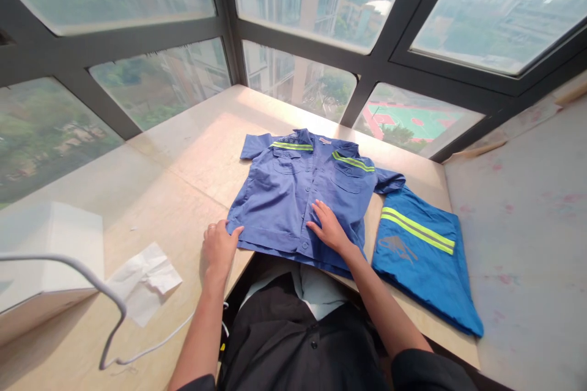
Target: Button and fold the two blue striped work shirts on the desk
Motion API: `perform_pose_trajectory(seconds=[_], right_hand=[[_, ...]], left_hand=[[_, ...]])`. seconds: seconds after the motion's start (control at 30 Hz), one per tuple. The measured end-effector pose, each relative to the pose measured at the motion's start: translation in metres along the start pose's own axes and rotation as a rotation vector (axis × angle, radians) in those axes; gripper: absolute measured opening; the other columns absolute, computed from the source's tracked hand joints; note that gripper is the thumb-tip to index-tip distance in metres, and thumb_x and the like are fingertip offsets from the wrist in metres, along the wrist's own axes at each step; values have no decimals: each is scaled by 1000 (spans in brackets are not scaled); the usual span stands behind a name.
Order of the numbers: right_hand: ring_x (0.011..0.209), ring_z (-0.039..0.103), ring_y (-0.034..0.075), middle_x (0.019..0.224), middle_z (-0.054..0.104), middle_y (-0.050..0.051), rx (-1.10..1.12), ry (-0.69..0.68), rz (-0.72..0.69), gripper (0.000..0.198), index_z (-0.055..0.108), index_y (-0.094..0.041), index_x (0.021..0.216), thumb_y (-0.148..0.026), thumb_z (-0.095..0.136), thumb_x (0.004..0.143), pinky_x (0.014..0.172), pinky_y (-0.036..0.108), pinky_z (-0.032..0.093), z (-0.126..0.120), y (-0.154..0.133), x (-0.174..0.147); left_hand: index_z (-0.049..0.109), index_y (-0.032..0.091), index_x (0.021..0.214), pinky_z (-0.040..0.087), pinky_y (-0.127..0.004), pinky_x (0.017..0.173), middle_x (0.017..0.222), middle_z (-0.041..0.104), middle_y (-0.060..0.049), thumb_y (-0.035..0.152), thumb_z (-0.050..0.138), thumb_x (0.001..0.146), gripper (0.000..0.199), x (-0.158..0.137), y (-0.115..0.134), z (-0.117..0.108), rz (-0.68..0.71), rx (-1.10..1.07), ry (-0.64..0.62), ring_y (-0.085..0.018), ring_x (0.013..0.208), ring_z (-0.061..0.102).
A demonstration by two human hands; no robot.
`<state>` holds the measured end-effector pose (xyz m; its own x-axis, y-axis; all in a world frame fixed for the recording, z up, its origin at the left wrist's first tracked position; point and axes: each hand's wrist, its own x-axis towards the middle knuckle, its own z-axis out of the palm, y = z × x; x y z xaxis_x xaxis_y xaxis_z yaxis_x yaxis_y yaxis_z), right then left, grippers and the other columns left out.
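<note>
Head view: purple-blue short-sleeved fabric shirt (pixel 275 201) with yellow-green chest stripes lay spread, front up, on pale tabletop (pixel 183 177), hem at near edge. Right hand (pixel 330 229) lay palm-down on shirt front, fingers loosely spread. Left hand (pixel 219 249) touched shirt's lower corner; whether it pinched cloth, could not tell. Folded bright-blue fabric garment (pixel 424 278) lay just beside shirt; creased white paper tissue (pixel 145 281), well apart.
</note>
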<state>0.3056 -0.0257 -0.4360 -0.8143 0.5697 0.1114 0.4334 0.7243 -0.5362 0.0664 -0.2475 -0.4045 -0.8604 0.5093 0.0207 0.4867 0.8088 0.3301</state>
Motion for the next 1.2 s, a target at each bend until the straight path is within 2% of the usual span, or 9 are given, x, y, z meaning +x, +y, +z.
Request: perform_pose_trajectory(seconds=[0.13,0.27,0.47,0.57,0.67,0.77,0.9,1.0,1.2], right_hand=[[140,41,32,149,46,18,-11,114,10,54,47,-17,144,-42,50,96,115,55,33,7,14,-3],[137,44,32,146,49,19,-39,155,27,54,48,-16,143,-43,48,97,114,55,37,10,31,-17],[140,41,32,148,47,18,-73,162,-14,50,51,-16,140,-40,49,97,115,54,35,16,47,-31],[140,41,31,148,48,17,-53,164,-22,48,51,-18,140,-39,51,96,115,54,36,17,49,-32],[140,41,32,148,48,18,-35,157,-14,48,53,-17,138,-37,53,95,114,55,36,16,49,-30],[136,45,32,144,52,19,1,157,-9,48,54,-16,137,-33,54,93,113,55,38,13,44,-25],[133,50,27,142,54,16,47,165,-89,49,51,-16,140,-16,46,90,113,49,41,6,29,-7],[134,48,24,143,53,14,-9,101,-205,56,53,-17,138,-5,43,85,114,46,39,-1,19,14],[121,56,27,123,67,11,-231,-134,-367,45,66,-23,123,-5,56,83,112,53,35,-9,13,47]], left_hand=[[69,17,99,50,-40,82,96,71,-15,39,55,87,29,7,-10,-2,-62,-224,5,-30,92,66],[67,17,104,52,-35,75,88,73,-9,42,54,86,34,8,-25,-4,-215,-463,58,-25,82,68],[67,18,111,51,-45,85,102,72,-16,29,49,88,31,-4,-37,-8,-296,-181,-107,-34,99,66],[63,13,120,49,-50,91,113,68,-22,27,47,89,39,-7,-30,-9,-214,-87,-25,-37,109,62],[59,7,126,43,-50,102,123,62,-24,33,49,90,46,-6,-13,-9,-32,-133,183,-36,122,54],[63,10,120,45,-43,102,118,65,-18,31,50,90,38,-6,16,-1,142,-291,201,-30,112,60],[68,18,109,50,-33,88,101,69,-8,24,52,90,26,-11,69,24,358,-489,-71,-20,85,65],[70,18,108,49,-29,85,100,71,-7,20,54,89,25,-14,105,45,436,-465,-284,-19,86,65],[75,21,99,48,-31,79,100,70,-10,17,53,89,24,-14,136,56,484,-169,-388,-24,94,66]])
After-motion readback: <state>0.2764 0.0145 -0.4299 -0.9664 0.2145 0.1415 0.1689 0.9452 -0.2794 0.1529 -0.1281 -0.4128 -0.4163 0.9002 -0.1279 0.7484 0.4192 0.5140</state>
